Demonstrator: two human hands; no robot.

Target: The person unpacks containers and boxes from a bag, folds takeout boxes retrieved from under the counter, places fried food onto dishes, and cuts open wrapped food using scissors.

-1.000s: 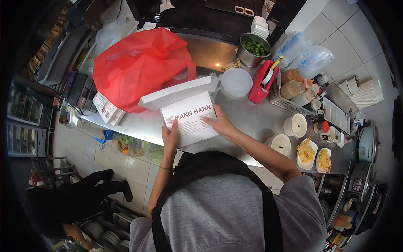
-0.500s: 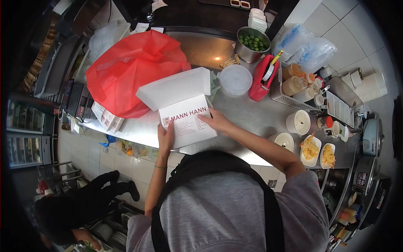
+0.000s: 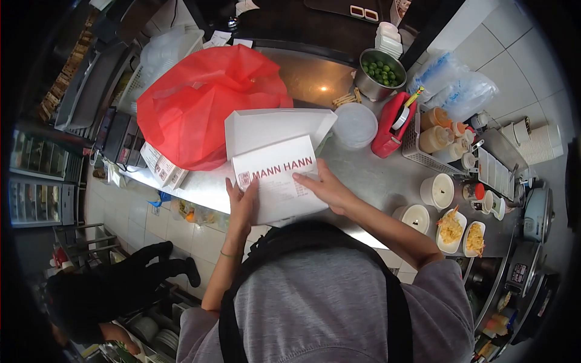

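Note:
Between my hands is a white cardboard takeaway box (image 3: 278,196) with red MANN HANN print on the panel facing up. A plain white flap (image 3: 272,127) stands raised along its far side. My left hand (image 3: 242,206) grips the left edge, thumb on the printed panel. At the right edge, my right hand (image 3: 327,189) is closed on the box with its thumb over the print. The fingers underneath are hidden. Just beyond lies a large red bag (image 3: 206,103), and a round clear-lidded tub (image 3: 355,126) sits to the right.
On the steel counter stand a red tape dispenser (image 3: 390,130), a pot of limes (image 3: 374,88), a basket of sauce bottles (image 3: 417,145), paper bowls (image 3: 437,191) and trays of fried food (image 3: 451,230). A person in dark clothing (image 3: 121,284) is at lower left.
The view has shifted slightly, moving the counter items right and down. Both hands still hold the box; its raised flap now looks wider and shows folded side edges.

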